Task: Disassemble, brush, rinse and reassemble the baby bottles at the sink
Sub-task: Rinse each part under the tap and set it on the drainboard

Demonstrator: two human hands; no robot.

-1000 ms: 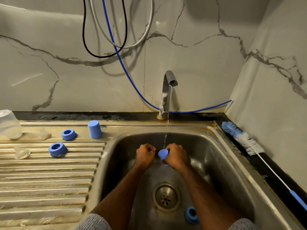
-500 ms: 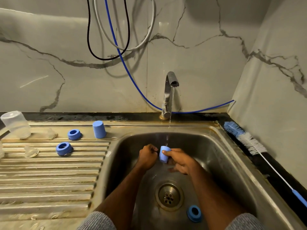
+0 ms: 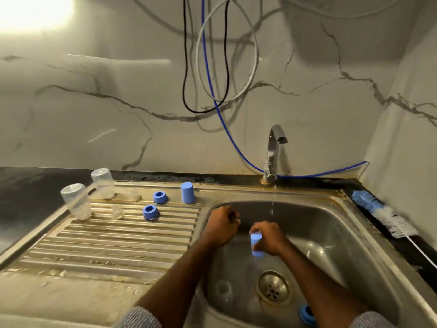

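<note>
My right hand (image 3: 269, 237) grips a blue bottle cap (image 3: 256, 245) low in the steel sink (image 3: 331, 235), left of the thin water stream. My left hand (image 3: 222, 224) is curled in a fist at the basin's left wall and holds nothing I can see. On the drainboard (image 3: 106, 245) stand two clear bottles upside down (image 3: 76, 201) (image 3: 103, 183), two blue collar rings (image 3: 150, 212) (image 3: 160, 197), another blue cap (image 3: 187, 192) and two clear teats (image 3: 117, 213) (image 3: 135, 196). A third blue ring (image 3: 307, 314) lies in the basin by my right forearm.
The tap (image 3: 274, 152) drips at the back of the basin. A blue and white bottle brush (image 3: 383, 213) lies on the dark counter to the right. A clear bottle (image 3: 223, 294) lies on the basin floor left of the drain (image 3: 273, 287). Cables hang on the marble wall.
My hands have parted: the left has let go and moved left to the basin wall, the right has lowered the blue cap. The water flow has thinned. The view has swung left.
</note>
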